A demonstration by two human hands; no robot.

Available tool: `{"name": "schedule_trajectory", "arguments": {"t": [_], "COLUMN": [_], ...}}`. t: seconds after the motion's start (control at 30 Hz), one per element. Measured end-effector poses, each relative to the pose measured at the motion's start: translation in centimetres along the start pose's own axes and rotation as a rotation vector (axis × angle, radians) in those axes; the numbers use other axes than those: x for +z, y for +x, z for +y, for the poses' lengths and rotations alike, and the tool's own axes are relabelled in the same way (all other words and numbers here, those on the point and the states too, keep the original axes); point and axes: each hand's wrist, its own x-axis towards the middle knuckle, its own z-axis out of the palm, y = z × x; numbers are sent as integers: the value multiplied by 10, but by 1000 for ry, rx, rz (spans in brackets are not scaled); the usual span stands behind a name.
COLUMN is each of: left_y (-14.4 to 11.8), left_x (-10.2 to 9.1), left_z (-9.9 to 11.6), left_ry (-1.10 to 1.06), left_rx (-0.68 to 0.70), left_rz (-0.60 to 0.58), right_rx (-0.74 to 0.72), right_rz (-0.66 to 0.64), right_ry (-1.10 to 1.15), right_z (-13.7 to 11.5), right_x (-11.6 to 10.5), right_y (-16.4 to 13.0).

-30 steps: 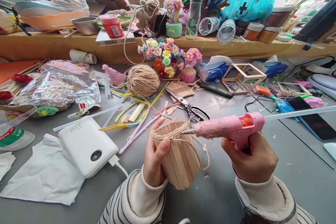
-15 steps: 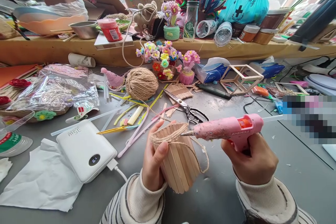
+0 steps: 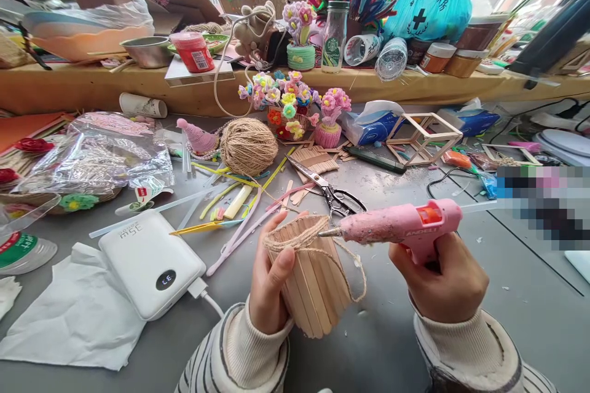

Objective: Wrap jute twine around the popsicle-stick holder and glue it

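Note:
My left hand (image 3: 273,279) is closed round a small cup made of wooden craft sticks (image 3: 318,295), tilted above the table. Jute twine (image 3: 297,238) is wound about the cup's upper rim, and a loose loop of it hangs down on the right side. My right hand (image 3: 445,285) grips a pink hot glue gun (image 3: 396,225) by its handle, a clear glue stick showing at its back. The gun's metal nozzle rests at the twine near the rim; whether it touches cannot be made out. Behind the cup, a ball of jute twine (image 3: 249,147) has a strand leading toward it.
Scissors (image 3: 334,193) lie open just beyond the cup. A white power bank (image 3: 152,264) with a cable and a white tissue (image 3: 74,313) are at left. Pipe-cleaner flowers (image 3: 286,101), a stick frame (image 3: 426,138) and a cluttered ledge (image 3: 193,83) stand behind.
Both hands, the cup and the glue gun stay almost exactly in place. Only the digits on the power bank's display look different.

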Motion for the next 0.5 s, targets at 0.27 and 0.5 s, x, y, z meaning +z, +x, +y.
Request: {"name": "schedule_trajectory", "arguments": {"t": [0.27,0.5], "left_y": [1,0], "left_x": [-1,0], "left_z": [0,0], "left_ry": [3,-8], "left_rx": [5,0], "left_rz": [0,-3], "right_rx": [5,15], "right_rz": [-8,-16], "right_ry": [-9,-13], "right_z": [1,0], "right_x": [0,0], "right_y": [-1,0]}}
